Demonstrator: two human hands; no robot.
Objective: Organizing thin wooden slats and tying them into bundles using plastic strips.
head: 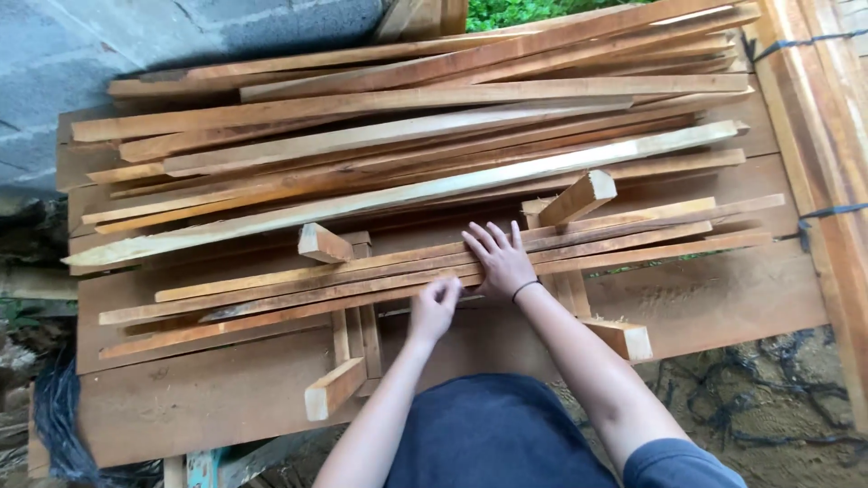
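A row of thin wooden slats [633, 237] lies side by side across two short wooden blocks on a plank table [723, 298]. My right hand [499, 258] rests flat on these slats, fingers spread, a dark band on the wrist. My left hand [436, 305] is curled at the near edge of the same slats, fingertips pinching the nearest slat [271, 316]. The left block [336, 384] and the right block [624, 336] stick out toward me from under the slats.
A big loose pile of long slats [407, 136] covers the far half of the table. Two short offcuts [323, 242] [580, 196] lie between pile and row. A grey block wall [136, 36] is at the back left, a bamboo frame [832, 181] at the right, dirt ground below.
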